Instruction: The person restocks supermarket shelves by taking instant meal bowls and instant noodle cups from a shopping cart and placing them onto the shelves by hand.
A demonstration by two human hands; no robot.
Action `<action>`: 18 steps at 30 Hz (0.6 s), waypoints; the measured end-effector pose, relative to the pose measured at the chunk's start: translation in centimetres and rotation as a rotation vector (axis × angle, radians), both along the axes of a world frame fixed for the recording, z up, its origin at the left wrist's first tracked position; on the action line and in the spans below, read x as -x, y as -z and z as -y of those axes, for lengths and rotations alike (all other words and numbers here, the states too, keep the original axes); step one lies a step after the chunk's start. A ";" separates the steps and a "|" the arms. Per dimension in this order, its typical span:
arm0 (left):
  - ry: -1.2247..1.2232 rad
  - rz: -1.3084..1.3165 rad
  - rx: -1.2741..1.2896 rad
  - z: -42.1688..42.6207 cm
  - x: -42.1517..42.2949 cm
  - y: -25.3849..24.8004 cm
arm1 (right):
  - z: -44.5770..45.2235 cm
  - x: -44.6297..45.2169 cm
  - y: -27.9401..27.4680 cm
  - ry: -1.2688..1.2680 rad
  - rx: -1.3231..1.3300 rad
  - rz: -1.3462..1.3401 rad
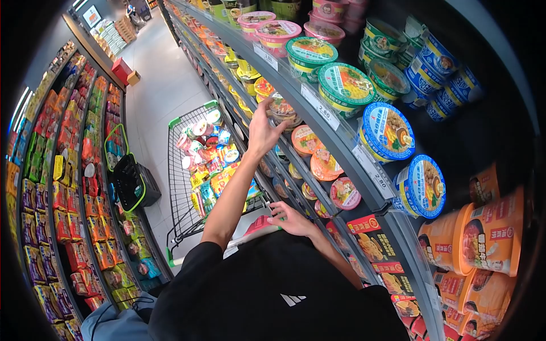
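Note:
My left hand [264, 132] reaches to the shelf, its thumb and fingers around the side of an instant noodle bowl [284, 108] with a clear-looking lid. Whether the bowl is lifted, I cannot tell. Close by on the same shelf sit orange-lidded noodle bowls [325, 164] and a pink one [345, 193]. My right hand [293, 219] is lower, beside the red shopping cart handle [259, 224], with its fingers loosely apart and nothing visible in them. Noodle cups and colourful packets fill part of the wire shopping cart [181, 219] ahead of me.
Above the left hand, a shelf edge [318, 108] with price tags carries green noodle bowls [347, 85] and blue ones [388, 132]. Orange tubs [489, 233] are stacked at right. A black basket [135, 181] stands by the left shelves of packets. The tiled aisle [162, 74] runs ahead.

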State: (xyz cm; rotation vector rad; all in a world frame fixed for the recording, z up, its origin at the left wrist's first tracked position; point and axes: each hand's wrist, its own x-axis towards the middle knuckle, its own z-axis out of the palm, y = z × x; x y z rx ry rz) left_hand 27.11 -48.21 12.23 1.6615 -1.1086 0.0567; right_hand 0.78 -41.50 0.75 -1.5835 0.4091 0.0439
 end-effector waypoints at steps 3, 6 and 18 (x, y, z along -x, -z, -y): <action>-0.003 0.006 -0.046 1.5 -0.2 0.6 | 0.4 0.7 0.4 0.018 -0.016 -0.015; 0.002 0.008 -0.064 2.2 0.2 1.5 | 0.8 1.2 0.3 0.035 -0.052 -0.034; -0.039 0.056 0.002 -1.4 -0.1 3.0 | 0.6 -1.2 0.4 0.011 0.124 -0.099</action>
